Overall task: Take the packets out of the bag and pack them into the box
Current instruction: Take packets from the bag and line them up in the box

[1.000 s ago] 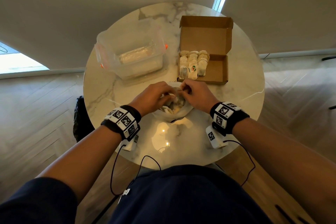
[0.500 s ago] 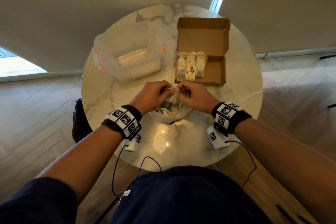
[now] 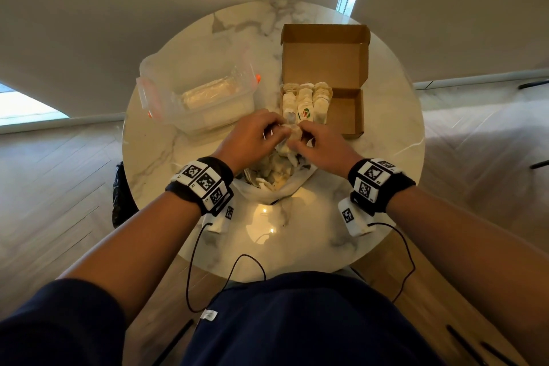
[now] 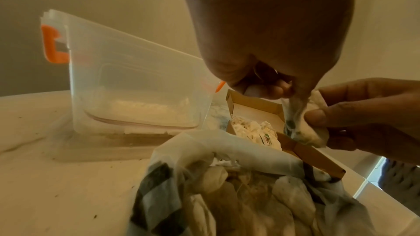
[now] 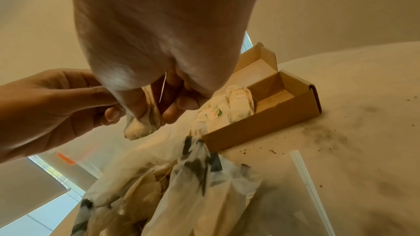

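- Both hands meet above the bag's mouth, just near of the box, and share one packet [image 4: 302,123] between them.
- The left hand [image 3: 252,140] pinches the packet's upper end with curled fingers [image 4: 270,89]; the right hand [image 3: 320,145] grips its lower part between thumb and fingers [image 5: 136,107]. So both hands are clenched on the same packet.
- The packet hangs clear of the bag [image 3: 273,184], lifted but not yet inside the box [image 3: 350,116].
- The bag lies open on the table [image 3: 297,241] near the person, just near of the box's front wall, and many packets are visible inside it.
- The cardboard box sits at the far right of the table with its lid standing open behind it.
- Done so far, as I judge it: three rows of packets [image 3: 306,101] fill the left part of the box, standing side by side.
- Left to do: the right part of the box shows bare cardboard, and the bag looks well stocked, so the task seems less than half finished.
- The step in hand appears to be carrying this packet across to the box, probably next to the packed rows.
- A clear plastic tub [image 3: 196,92] with orange clips stands to the left of the box, holding something pale.
- Dark crumbs speckle the table near the box in the right wrist view.
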### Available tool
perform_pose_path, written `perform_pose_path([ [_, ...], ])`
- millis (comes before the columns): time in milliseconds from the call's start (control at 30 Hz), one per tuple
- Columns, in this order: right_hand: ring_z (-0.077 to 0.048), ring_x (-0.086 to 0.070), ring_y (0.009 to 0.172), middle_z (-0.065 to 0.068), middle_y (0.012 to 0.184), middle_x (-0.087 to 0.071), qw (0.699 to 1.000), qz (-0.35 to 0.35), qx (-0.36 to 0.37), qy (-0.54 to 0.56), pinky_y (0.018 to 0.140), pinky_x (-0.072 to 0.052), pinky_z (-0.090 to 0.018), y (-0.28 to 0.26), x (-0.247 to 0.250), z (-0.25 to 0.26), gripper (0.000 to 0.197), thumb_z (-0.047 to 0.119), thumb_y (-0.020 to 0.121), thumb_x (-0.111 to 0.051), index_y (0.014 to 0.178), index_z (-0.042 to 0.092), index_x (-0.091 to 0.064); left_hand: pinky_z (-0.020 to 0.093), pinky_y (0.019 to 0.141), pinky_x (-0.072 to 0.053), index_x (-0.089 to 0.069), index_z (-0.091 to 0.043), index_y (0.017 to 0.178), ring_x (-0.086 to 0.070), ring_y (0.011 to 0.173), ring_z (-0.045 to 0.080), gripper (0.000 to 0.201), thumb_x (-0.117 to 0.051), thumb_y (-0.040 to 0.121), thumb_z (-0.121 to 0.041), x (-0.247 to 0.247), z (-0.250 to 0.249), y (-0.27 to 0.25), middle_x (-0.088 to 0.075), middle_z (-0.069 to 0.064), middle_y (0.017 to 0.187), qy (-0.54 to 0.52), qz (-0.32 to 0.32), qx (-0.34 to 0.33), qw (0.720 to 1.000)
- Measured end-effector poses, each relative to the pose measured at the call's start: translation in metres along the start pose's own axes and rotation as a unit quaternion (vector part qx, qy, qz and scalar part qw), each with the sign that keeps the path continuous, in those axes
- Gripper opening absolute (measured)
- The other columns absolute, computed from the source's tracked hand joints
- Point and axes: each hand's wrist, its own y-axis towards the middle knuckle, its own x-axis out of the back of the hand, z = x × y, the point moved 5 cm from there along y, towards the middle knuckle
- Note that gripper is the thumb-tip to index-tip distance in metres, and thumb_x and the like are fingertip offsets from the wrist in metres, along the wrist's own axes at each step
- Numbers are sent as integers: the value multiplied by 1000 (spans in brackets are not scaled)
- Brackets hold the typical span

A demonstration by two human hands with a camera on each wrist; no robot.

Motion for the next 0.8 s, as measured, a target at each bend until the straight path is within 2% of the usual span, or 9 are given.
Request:
perform_pose_path([
  [100, -20, -55, 69, -5, 79, -61, 1000, -13, -14, -8, 61, -42, -28, 5, 15, -7, 19, 31, 96, -63, 92, 13, -61, 12, 70, -43, -63, -23, 114, -55, 80, 4, 26, -57, 99, -42, 1, -1, 13, -60, -6, 97, 0, -22, 19, 1000],
  [200, -14, -53, 68, -4, 79, -61, 998, -48, -27, -26, 58, -39, -19, 13, 38, -19, 21, 32, 96, -63, 93, 11, -62, 11, 71, -43, -64, -23, 110, -56, 81, 5, 19, -56, 99, -36, -3, 6, 22, -60, -5, 98, -3, -22, 41, 999],
  [300, 0, -53, 69, 9, 80, -60, 994, -76, -65, -36, 60, -37, -4, 19, 60, -37, 13, 30, 96, -64, 95, 17, -62, 17, 74, -47, -65, -21, 109, -57, 82, 5, 16, -58, 98, -30, -17, 15, 28, -59, -5, 99, 9, 11, 52, 999],
  [400, 7, -52, 72, 19, 82, -57, 991, -75, -99, -50, 59, -35, 1, 26, 65, -57, 7, 30, 96, -63, 99, 24, -61, 11, 71, -40, -65, -21, 108, -54, 84, 6, 14, -56, 98, -24, -36, 24, 32, -55, -7, 99, 24, 67, 68, 995],
  [500, 1, -51, 68, 9, 79, -60, 990, -41, -117, -71, 59, -36, -9, 32, 57, -76, 12, 31, 96, -63, 92, 20, -62, 15, 73, -34, -63, -17, 112, -51, 90, 11, 18, -55, 96, -20, -56, 31, 35, -53, -3, 103, 43, 107, 77, 990],
  [633, -17, -53, 67, -7, 78, -65, 986, -32, -141, -83, 66, -49, -40, 41, 45, -97, 20, 26, 93, -63, 84, 8, -64, 18, 79, -31, -64, -16, 116, -46, 92, 9, 22, -56, 96, -20, -69, 38, 39, -48, -6, 104, 58, 124, 91, 986],
  [667, -14, -53, 67, -5, 80, -65, 986, -42, -141, -77, 67, -51, -37, 43, 44, -98, 16, 23, 92, -64, 88, 7, -64, 17, 80, -32, -66, -16, 115, -49, 93, 11, 22, -57, 96, -19, -70, 38, 41, -51, -4, 105, 59, 125, 89, 986],
  [733, -5, -52, 69, 2, 86, -62, 986, -67, -143, -56, 64, -48, -19, 46, 43, -99, 16, 18, 89, -67, 100, 11, -59, 18, 80, -33, -70, -16, 112, -55, 96, 16, 21, -59, 95, -18, -72, 40, 44, -58, 2, 108, 58, 126, 84, 987],
  [800, -12, -53, 69, -5, 87, -59, 981, -97, -162, -34, 62, -46, -26, 49, 41, -103, 27, 15, 83, -71, 99, 12, -49, 18, 80, -34, -69, -17, 111, -56, 97, 17, 20, -60, 94, -18, -73, 42, 47, -59, 3, 110, 55, 124, 83, 987],
])
